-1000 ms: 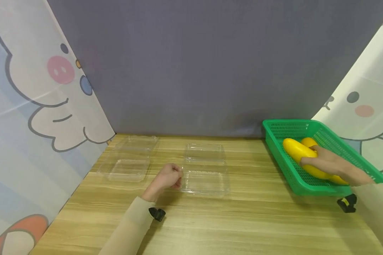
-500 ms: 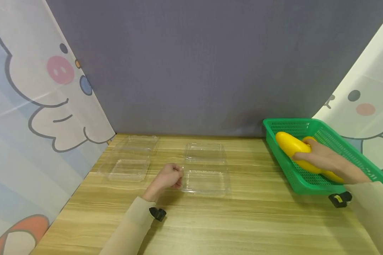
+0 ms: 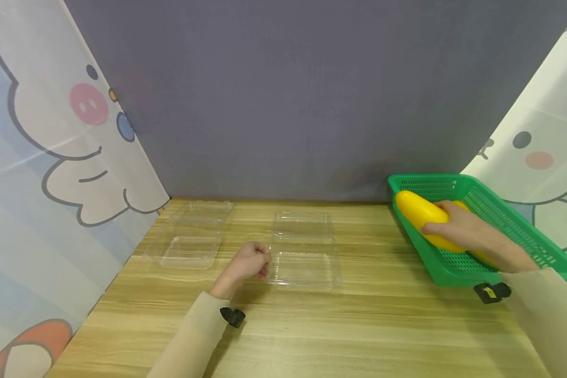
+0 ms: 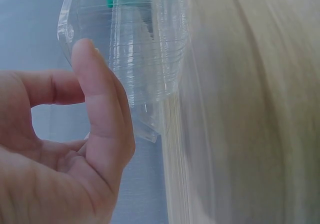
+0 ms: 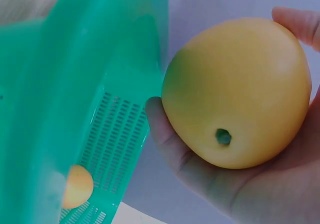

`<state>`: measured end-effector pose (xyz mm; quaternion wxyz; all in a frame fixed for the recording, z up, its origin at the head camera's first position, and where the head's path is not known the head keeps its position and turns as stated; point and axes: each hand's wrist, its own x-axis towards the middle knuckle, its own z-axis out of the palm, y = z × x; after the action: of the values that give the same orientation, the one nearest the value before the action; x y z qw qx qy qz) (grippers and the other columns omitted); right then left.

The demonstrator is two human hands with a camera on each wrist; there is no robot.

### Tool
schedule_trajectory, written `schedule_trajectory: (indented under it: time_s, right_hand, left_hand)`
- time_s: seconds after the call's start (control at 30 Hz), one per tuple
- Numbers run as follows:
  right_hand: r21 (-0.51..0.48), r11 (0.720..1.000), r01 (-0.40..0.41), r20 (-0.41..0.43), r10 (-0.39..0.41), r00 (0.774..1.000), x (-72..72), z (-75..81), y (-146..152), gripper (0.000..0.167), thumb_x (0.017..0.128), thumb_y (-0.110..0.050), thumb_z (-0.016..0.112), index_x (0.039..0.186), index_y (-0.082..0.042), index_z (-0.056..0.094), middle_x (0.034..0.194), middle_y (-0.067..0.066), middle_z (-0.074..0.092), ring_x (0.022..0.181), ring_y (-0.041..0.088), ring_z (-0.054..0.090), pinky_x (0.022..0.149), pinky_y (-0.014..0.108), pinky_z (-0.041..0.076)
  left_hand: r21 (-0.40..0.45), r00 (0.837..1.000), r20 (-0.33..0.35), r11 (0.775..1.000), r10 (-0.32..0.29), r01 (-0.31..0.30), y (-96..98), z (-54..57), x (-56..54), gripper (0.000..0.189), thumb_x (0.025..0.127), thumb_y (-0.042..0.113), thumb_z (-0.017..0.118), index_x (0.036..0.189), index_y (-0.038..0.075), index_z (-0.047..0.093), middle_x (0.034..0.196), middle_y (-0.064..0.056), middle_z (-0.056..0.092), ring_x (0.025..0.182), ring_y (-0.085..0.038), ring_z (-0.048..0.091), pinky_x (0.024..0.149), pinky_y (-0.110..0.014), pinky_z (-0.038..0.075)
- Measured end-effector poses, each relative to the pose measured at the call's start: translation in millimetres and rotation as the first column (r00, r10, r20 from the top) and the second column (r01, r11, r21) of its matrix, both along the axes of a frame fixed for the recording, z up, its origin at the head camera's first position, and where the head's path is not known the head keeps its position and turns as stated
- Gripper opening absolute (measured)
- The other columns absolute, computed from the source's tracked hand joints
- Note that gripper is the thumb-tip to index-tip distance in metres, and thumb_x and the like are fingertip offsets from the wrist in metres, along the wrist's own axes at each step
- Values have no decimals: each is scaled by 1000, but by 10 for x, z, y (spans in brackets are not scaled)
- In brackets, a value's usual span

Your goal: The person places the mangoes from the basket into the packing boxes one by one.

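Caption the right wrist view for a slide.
Fingers gripping a yellow fruit beside a green basket with another yellow piece inside.

Grey backdrop (image 3: 274,105) between a left cartoon sheet (image 3: 42,178) and a right cartoon sheet (image 3: 543,110), above a wood-grain desk (image 3: 340,336).
On the left, a white figure outlined in grey, with a pink snout (image 3: 90,104), a blue oval (image 3: 125,127) near the backdrop's edge and an orange-red shape (image 3: 54,331) low down; on the right, a dark grey eye (image 3: 522,139) above a pink cheek (image 3: 539,160).
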<state>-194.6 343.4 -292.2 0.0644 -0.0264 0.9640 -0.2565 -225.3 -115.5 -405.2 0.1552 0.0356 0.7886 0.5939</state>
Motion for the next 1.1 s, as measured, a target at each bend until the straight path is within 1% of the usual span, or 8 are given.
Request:
schedule_trajectory:
  time_s: [0.07, 0.3, 0.67, 0.9, 1.1]
  right_hand:
    - [-1, 1000, -6, -16, 6, 1000, -1, -11, -29, 88, 95, -43, 62, 150, 14, 23, 116, 23, 52, 85, 27, 55, 65, 33, 46]
    - [-1, 1000, -24, -39, 24, 999, 7, -58, -206, 89, 93, -38, 64, 150, 15, 22, 108, 21, 58, 81, 25, 55, 63, 33, 47]
    - [34, 999, -29, -102, 32, 994, 34, 37, -382, 88, 92, -42, 67, 149, 13, 28, 118, 25, 55, 85, 28, 56, 64, 32, 46]
    - [0, 999, -38, -89, 38, 995, 37, 50, -483, 87, 91, -39, 68, 149, 11, 27, 116, 24, 55, 83, 27, 56, 62, 33, 47]
    - [-6, 999, -43, -92, 43, 995, 28, 52, -583, 87, 91, -38, 68, 150, 10, 27, 117, 22, 55, 84, 26, 56, 65, 33, 47]
  left_hand:
    - [-5, 1000, -3, 1000, 4, -4, -1, -2, 1, 12, 94, 0, 53, 104, -6, 54, 78, -15, 59, 61, -20, 60, 55, -29, 58]
    - [-20, 1000, -11, 1000, 11, -11, -16, -20, 6, 11, 94, 1, 54, 103, -5, 56, 81, -17, 60, 64, -22, 61, 57, -31, 59]
    - [-18, 1000, -9, 1000, 16, -16, -6, -27, -16, 15, 94, 2, 54, 106, -7, 56, 83, -18, 60, 63, -22, 61, 57, -30, 59]
    - [-28, 1000, -13, 1000, 0, 0, -8, -29, -3, 14, 95, 2, 55, 105, -7, 57, 85, -20, 61, 64, -23, 62, 58, -31, 59]
    - [-18, 1000, -11, 1000, 8, -9, -2, -31, -10, 14, 94, 2, 55, 105, -7, 57, 84, -20, 61, 64, -23, 61, 57, -31, 59]
